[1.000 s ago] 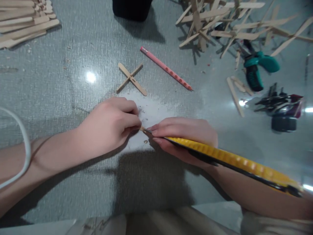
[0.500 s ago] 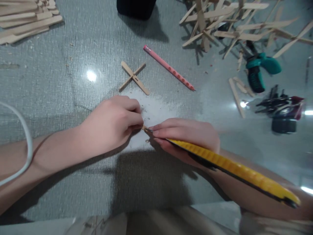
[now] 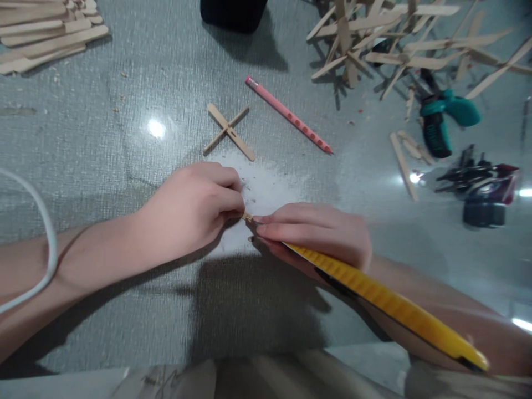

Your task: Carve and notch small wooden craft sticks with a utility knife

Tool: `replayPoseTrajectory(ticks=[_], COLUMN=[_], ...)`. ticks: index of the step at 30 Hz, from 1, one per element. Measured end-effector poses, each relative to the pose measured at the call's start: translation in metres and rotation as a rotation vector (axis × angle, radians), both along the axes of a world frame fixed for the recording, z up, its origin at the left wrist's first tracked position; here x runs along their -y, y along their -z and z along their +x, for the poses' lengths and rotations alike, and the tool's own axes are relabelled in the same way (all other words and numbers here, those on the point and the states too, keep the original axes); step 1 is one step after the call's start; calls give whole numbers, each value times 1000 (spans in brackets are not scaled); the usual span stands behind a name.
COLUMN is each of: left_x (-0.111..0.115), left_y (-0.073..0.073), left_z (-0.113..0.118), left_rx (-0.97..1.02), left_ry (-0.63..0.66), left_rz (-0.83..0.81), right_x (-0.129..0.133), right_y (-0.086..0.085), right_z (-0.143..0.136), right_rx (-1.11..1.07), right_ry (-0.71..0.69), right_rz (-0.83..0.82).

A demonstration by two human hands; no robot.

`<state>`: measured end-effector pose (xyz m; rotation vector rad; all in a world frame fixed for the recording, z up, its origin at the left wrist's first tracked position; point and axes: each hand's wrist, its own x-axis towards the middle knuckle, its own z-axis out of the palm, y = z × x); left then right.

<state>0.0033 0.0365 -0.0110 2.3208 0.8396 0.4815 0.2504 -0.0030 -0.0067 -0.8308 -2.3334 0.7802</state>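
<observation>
My left hand (image 3: 197, 202) is closed on a wooden craft stick (image 3: 246, 216), and only the stick's short end shows past the fingertips. My right hand (image 3: 316, 233) grips a yellow and black utility knife (image 3: 386, 296) near its front, with the handle lying back along the forearm. The blade tip meets the stick's end or sits right beside it; the fingers hide most of the blade. Under both hands is a whitish patch (image 3: 270, 185) with small shavings. Just beyond them lie two craft sticks crossed in an X (image 3: 228, 128), one with a small slot.
A pink pencil (image 3: 291, 115) lies past my right hand. Craft sticks (image 3: 54, 39) are stacked far left, crossed sticks (image 3: 374, 41) heaped far right. Teal-handled pliers (image 3: 436, 124), a dark cluster of small tools (image 3: 477, 177) and a black container (image 3: 233, 14) stand around. A white cable (image 3: 45, 233) crosses my left forearm.
The knife's handle end has swung slightly left and down as my right hand tilted. My left hand keeps its place on the stick.
</observation>
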Motion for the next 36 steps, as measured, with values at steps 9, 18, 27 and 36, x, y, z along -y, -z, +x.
replayPoseTrajectory(ticks=[9,18,27,36], left_x=[0,7,4,9], left_y=[3,-6,-16,-18], left_z=[5,5,2,4], left_rx=[-46,-86,30,50], left_ry=[10,14,-84,-99], left_rz=[31,-125,-349,-364], right_x=[0,11,8,2], right_y=[7,-15,-2,-4], right_z=[-3,-10,-7,-6], right_rx=[102,105,-38,52], right_ry=[0,6,-120,-183], right_rz=[49,38,423,610])
